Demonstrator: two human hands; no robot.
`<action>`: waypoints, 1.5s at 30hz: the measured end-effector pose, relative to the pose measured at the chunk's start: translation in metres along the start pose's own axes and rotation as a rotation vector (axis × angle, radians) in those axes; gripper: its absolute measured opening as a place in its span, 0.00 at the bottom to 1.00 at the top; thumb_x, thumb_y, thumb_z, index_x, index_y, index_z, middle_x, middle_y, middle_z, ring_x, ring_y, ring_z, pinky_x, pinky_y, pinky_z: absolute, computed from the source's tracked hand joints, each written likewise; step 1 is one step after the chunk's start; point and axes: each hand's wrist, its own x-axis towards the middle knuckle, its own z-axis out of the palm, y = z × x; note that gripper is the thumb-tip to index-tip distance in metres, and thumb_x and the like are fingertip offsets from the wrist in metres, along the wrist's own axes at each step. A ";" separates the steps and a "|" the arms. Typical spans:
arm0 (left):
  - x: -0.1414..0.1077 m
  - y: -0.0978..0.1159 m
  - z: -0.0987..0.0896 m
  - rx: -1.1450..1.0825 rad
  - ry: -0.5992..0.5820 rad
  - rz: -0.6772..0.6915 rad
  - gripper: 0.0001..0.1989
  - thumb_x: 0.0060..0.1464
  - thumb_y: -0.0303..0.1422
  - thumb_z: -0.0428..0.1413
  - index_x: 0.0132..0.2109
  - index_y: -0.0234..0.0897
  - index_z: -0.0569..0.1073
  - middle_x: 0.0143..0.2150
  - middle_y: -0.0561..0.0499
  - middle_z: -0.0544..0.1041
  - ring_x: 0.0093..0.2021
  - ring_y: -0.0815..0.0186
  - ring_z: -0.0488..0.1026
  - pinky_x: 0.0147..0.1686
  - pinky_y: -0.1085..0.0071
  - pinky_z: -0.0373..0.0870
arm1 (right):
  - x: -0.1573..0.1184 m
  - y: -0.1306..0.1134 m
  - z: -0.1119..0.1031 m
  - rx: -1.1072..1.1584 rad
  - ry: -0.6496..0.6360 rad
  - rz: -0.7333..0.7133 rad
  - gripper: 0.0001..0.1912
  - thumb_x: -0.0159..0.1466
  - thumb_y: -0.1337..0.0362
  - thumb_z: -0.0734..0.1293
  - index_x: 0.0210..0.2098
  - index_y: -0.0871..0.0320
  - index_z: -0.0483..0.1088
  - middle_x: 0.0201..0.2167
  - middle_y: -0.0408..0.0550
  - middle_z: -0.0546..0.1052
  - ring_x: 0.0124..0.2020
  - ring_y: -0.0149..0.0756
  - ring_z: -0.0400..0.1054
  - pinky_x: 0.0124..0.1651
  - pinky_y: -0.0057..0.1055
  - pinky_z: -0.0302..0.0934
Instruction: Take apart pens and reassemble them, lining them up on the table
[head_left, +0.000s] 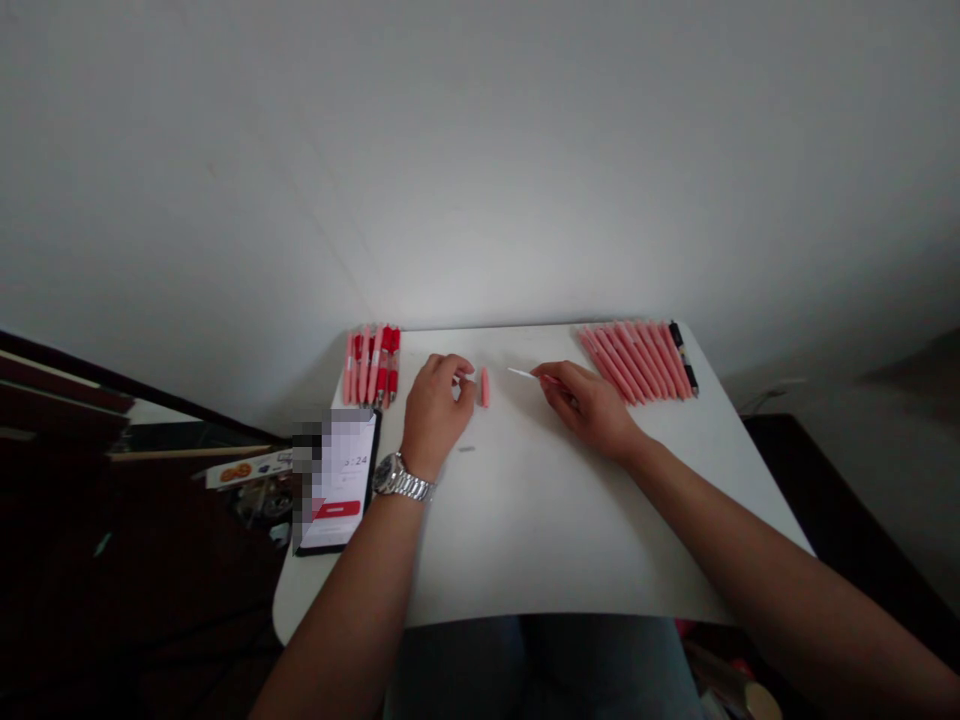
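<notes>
Reference item: the short pink barrel (484,389), resting on the white table (540,540). The left hand (439,405) is just left of the barrel, curled to a narrow gap; whether it grips the pale sliver (463,378) there cannot be told. The right hand (589,400), right of the barrel, pinches a slender white part (523,373) pointing toward it. Red and pink pens (373,366) lie left of the barrel; a pink pen row (637,362) with one black pen (683,359) lies well right of it

The table (525,540) is white. Its left-side pens (374,368) are pink and red; its right-side pens (634,360), pink and black.
</notes>
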 end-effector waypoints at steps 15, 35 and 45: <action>-0.123 0.048 -0.013 0.303 -0.530 0.591 0.05 0.66 0.35 0.53 0.42 0.39 0.69 0.41 0.49 0.74 0.41 0.59 0.71 0.44 0.59 0.68 | 0.000 0.001 0.000 0.036 0.001 0.039 0.13 0.74 0.58 0.58 0.53 0.54 0.70 0.44 0.52 0.79 0.39 0.39 0.73 0.40 0.33 0.66; -0.039 0.006 -0.049 0.237 -0.240 0.184 0.09 0.70 0.33 0.45 0.45 0.38 0.69 0.44 0.46 0.72 0.46 0.58 0.70 0.49 0.59 0.67 | 0.001 0.006 0.001 0.039 0.014 0.046 0.14 0.74 0.58 0.58 0.52 0.54 0.70 0.43 0.53 0.79 0.36 0.38 0.73 0.39 0.34 0.67; -0.065 -0.011 -0.073 0.196 -0.482 0.068 0.05 0.62 0.35 0.56 0.42 0.40 0.70 0.42 0.49 0.71 0.43 0.59 0.72 0.45 0.62 0.68 | 0.001 0.004 0.000 0.034 0.008 0.048 0.14 0.74 0.57 0.58 0.52 0.55 0.70 0.41 0.52 0.79 0.34 0.37 0.72 0.37 0.33 0.65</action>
